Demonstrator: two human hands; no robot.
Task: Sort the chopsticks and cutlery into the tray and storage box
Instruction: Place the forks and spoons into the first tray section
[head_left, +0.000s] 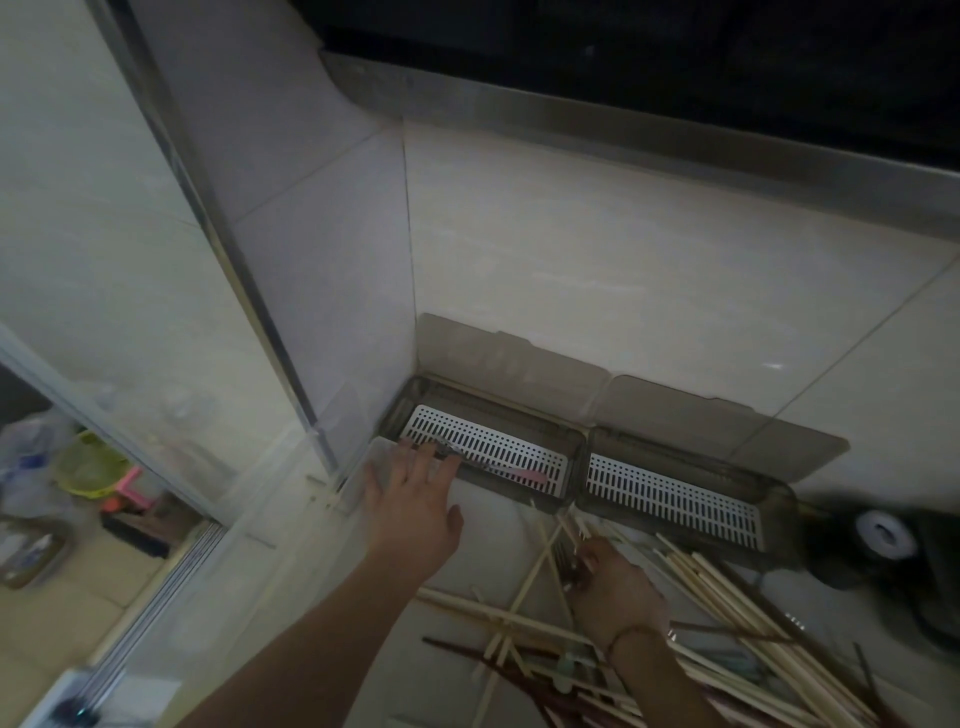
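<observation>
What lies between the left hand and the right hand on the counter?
In the head view, a few pale chopsticks cross the white counter between the left hand and the right hand.

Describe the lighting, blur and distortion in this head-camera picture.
Head view: dim and grainy overall, brightest on the wall tiles; wide-angle bending curves the metal ledge; the left hand at the left storage box and the chopsticks look soft; dark corner at right loses detail.

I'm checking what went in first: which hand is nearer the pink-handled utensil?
Left. The left hand touches the pink-handled utensil's metal end; the right hand is lower, among the chopsticks.
</observation>
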